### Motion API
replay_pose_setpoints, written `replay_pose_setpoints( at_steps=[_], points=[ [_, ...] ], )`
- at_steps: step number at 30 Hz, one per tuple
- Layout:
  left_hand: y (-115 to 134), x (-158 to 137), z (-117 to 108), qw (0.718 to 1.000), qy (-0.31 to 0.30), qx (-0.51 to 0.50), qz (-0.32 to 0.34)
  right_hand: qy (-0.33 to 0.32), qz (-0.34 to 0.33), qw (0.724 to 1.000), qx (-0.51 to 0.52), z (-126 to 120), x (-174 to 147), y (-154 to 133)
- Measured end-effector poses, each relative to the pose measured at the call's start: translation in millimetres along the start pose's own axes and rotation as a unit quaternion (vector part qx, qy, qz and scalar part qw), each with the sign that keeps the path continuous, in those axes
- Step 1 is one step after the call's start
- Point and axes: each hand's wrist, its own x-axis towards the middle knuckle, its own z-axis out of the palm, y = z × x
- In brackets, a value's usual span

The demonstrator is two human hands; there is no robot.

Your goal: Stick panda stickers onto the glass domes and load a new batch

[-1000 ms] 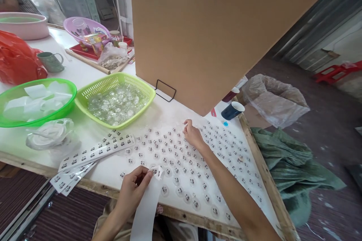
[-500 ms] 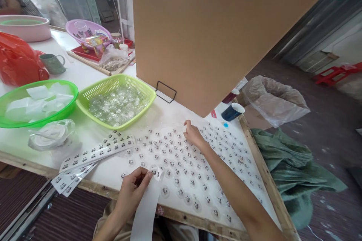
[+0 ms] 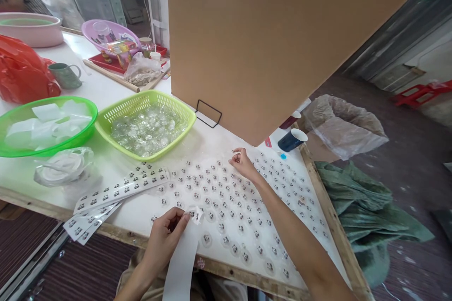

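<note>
My left hand (image 3: 167, 233) pinches the end of a long white sticker strip (image 3: 181, 258) between thumb and forefinger. Small black-and-white panda stickers show at its curled end, and the strip hangs over the table's front edge. Further back, my right hand (image 3: 243, 164) is just over the table with its fingers curled but apart; a small dark mark shows at the forefinger's tip. Around and below it lie many clear round pieces (image 3: 245, 256) in loose rows, each bearing a panda sticker. More panda sticker sheets (image 3: 122, 193) lie fanned to the left of the rows.
A yellow-green basket (image 3: 141, 154) holds clear pieces; a green bowl (image 3: 86, 136) holds white paper scraps. A large cardboard panel (image 3: 268, 56) stands behind the rows. Cups, including a dark blue one (image 3: 291, 140), stand at the right edge. A green cloth (image 3: 360, 202) lies beyond it.
My right hand has lifted slightly and its thumb and forefinger have drawn apart. My left hand and the strip stay almost where they were. The view has shifted a little.
</note>
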Motion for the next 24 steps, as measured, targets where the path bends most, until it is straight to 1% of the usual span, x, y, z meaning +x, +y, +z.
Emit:
replay_pose_setpoints(
  at_steps=[4, 9, 13, 24],
  points=[
    [2.4, -0.1, -0.4, 1.0, 0.002, -0.002, 0.0, 0.027, 0.01, 0.999, 0.031, -10.2, 3.3, 2.1],
    [4.2, 0.3, -0.1, 1.0, 0.006, -0.007, 0.004, 0.045, 0.054, 0.997, 0.019, -21.3, 0.8, 8.6],
    [4.3, 0.5, 1.0, 1.0, 0.0, -0.004, 0.006, 0.045, 0.075, 0.996, 0.02, -18.5, -2.3, 12.2],
    [10.1, 0.5, 1.2, 1.0, 0.009, 0.001, 0.013, 0.054, 0.088, 0.99, 0.091, -9.9, -1.0, 12.0]
  ],
)
